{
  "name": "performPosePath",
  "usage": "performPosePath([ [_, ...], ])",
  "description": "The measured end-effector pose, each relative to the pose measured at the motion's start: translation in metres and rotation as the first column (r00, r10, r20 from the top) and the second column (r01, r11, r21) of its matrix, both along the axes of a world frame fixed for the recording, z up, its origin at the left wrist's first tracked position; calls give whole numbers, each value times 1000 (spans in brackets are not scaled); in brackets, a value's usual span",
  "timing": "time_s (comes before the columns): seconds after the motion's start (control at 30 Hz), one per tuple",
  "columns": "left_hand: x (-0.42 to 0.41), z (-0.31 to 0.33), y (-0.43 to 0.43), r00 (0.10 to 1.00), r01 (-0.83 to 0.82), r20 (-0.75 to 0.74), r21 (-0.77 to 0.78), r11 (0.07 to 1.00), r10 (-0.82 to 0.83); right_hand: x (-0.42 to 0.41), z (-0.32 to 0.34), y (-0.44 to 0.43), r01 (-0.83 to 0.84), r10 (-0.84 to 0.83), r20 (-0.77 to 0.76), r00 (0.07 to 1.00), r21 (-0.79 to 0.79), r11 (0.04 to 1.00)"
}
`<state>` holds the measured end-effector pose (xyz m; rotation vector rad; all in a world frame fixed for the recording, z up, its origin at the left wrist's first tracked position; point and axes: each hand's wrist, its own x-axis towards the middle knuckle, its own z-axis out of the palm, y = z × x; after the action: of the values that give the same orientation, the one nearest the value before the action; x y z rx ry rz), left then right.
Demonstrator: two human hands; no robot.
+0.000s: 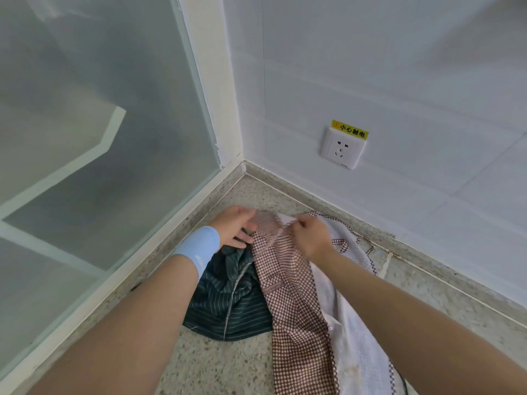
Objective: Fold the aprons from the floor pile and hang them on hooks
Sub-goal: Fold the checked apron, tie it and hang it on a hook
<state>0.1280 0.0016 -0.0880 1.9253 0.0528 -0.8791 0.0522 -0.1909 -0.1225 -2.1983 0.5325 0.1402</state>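
Note:
A brown-and-white checked apron [296, 303] with a pale lining lies crumpled on the speckled floor [222, 366] in the room's corner. Beside it on the left sits a dark green striped apron [228, 303]. My left hand [235, 226], with a light blue wristband, pinches the checked apron's top edge. My right hand [309, 236] grips the same edge a little to the right, fingers curled round the cloth. Both hands are slightly blurred. No hooks are in view.
A frosted glass partition [99, 124] with a white frame runs along the left. The white wall [399, 81] on the right carries a socket [342, 148] with a yellow warning label. A thin apron tie [368, 246] trails toward the skirting.

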Motion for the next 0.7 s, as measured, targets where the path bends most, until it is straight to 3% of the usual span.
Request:
performPosePath([
  [0.1, 9, -24, -7, 961, 47, 239, 354, 934, -139, 1, -21, -51, 159, -186, -260, 948, -121, 980],
  [0.17, 11, -41, -13, 944, 60, 260, 473, 879, -205, -4, -32, -68, 146, -189, -438, 879, -131, 981],
  [0.2, 10, -46, -18, 948, 65, 243, 481, 874, -204, -6, -37, -70, 114, -172, -459, 872, -151, 982],
  [0.27, 10, -56, -26, 961, 93, 188, 475, 875, -205, -7, -47, -66, 30, -120, -352, 928, -252, 967],
  [0.37, 13, -71, -33, 906, 187, 212, 577, 795, -367, -2, -54, -51, -138, 105, -108, 989, -382, 914],
  [0.43, 15, -75, -37, 773, 220, 335, 654, 723, -538, 3, -59, -45, -365, 347, -116, 930, -376, 852],
  [0.5, 15, -80, -43, 623, 324, 403, 648, 690, -671, 5, -63, -40, -588, 546, -221, 808, -360, 725],
  [0.6, 20, -91, -48, 492, 467, 245, 735, 491, -835, 8, -67, -41, -722, 637, -342, 691, -361, 590],
  [0.67, 26, -94, -41, 498, 493, 84, 791, 362, -863, 10, -66, -47, -749, 634, -400, 662, -332, 573],
  [0.7, 30, -94, -36, 534, 488, 43, 800, 349, -844, 12, -66, -51, -760, 633, -424, 648, -315, 568],
])
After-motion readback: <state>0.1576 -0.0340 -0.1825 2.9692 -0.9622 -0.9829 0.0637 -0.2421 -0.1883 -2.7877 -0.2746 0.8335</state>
